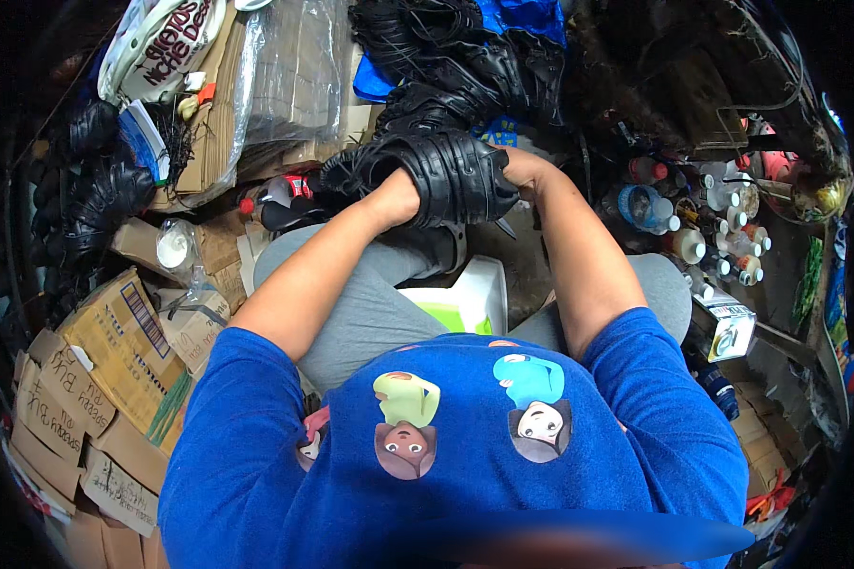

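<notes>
Across my lap, above my knees, I hold a bundle of black shoe uppers (454, 175) nested in one another, with ridged bands and lace holes. My left hand (399, 197) reaches into the opening on their left side, so its fingers are hidden. At the right end, my right hand (526, 171) is curled closed on the edge of the uppers, its fingertips partly out of sight. Just beyond my hands lies a heap of more black shoe uppers (446, 90), partly on blue plastic.
A white stool or bin (484, 289) stands between my legs. Flattened cardboard in clear plastic (294, 71) lies at the far left, cardboard boxes (114, 341) at the left. Several bottles (688, 245) crowd the right, near dark wooden boards (683, 90).
</notes>
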